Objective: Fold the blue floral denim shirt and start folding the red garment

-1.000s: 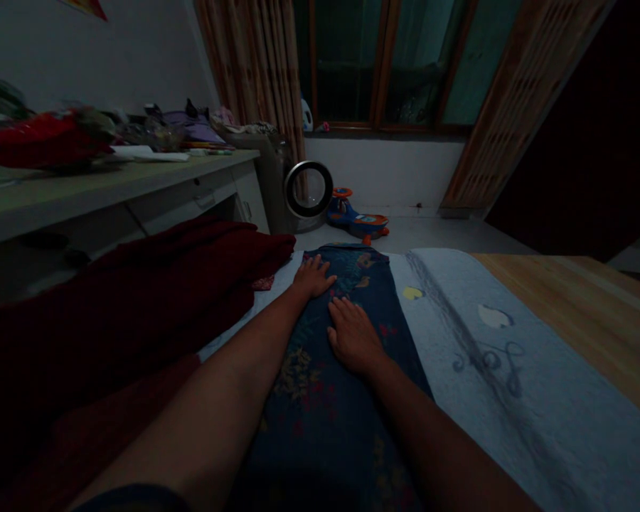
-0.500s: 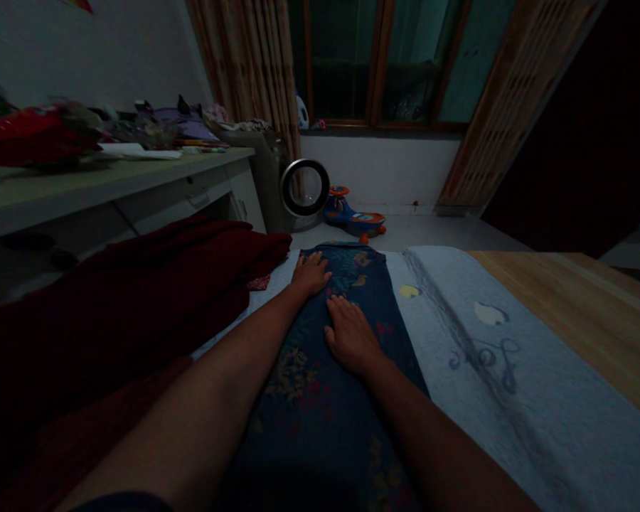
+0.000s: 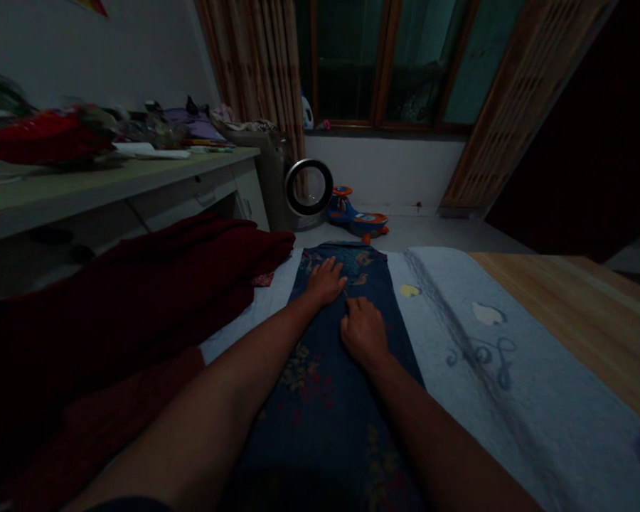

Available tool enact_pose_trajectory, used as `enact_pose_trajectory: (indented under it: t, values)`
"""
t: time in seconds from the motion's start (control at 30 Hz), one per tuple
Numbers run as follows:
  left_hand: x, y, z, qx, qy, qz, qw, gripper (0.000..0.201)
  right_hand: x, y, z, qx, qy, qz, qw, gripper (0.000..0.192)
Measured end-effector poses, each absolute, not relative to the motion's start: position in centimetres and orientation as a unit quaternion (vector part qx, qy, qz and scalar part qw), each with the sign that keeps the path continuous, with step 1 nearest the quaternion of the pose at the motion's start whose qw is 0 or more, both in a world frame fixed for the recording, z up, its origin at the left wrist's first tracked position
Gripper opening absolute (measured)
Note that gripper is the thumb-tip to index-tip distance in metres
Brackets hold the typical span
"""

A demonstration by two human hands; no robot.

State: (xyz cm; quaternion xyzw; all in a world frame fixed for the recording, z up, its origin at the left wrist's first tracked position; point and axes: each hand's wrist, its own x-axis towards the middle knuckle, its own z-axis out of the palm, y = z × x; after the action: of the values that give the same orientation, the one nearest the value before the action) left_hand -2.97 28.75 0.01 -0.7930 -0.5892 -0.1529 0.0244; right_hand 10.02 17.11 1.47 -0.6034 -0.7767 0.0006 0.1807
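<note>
A dark blue floral garment (image 3: 346, 419) lies lengthwise in front of me, folded into a long strip over a pale blue blanket (image 3: 437, 320). Near its far end, my left hand (image 3: 326, 281) rests on the cloth, fingers stretched out. Just right of it and closer to me, my right hand (image 3: 365, 331) has its fingers curled down against the garment, seemingly pinching it; the fingertips are hidden. The garment's far edge (image 3: 346, 245) reaches the end of the blanket.
Dark red cloth (image 3: 154, 284) is heaped at left, below a cluttered desk (image 3: 203, 171). A bare wooden surface (image 3: 565, 284) borders the blanket at right. Beyond stand a round ring-shaped object (image 3: 308, 187) and a blue-orange ride-on toy (image 3: 357, 217), under a window.
My left hand has slid right and slightly towards me. My right hand has moved a little right, its fingers going from stretched flat to curled on the garment.
</note>
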Motion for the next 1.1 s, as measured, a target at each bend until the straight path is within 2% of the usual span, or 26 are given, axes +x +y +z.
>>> enact_pose_trajectory:
  t: [0.1,0.23,0.4,0.67,0.87,1.1]
  values:
    - [-3.1,27.3,0.5,-0.775,-0.583,-0.228,0.088,0.040,10.3,17.0,1.6,-0.593,-0.788,0.001,0.166,0.024]
    - [-3.8,23.0,0.1,-0.783,-0.562,-0.262,0.057,0.039,10.5,16.9,1.6,-0.587,-0.794,-0.003,0.159,0.024]
    - [-4.6,16.0,-0.8,-0.837,-0.511,-0.193,-0.027,0.049,10.5,16.8,1.5,-0.587,-0.795,-0.004,0.156,0.026]
    - [-4.8,7.3,0.9,-0.811,-0.576,-0.075,-0.073,0.059,10.4,16.3,1.9,-0.587,-0.796,-0.010,0.148,0.030]
    - [-4.1,0.7,1.6,-0.801,-0.585,-0.056,-0.117,0.076,10.2,15.9,2.2,-0.588,-0.797,-0.024,0.135,0.034]
    - [-3.4,-2.7,1.9,-0.804,-0.580,-0.084,-0.100,0.073,10.1,14.8,2.6,-0.591,-0.790,-0.030,0.158,0.033]
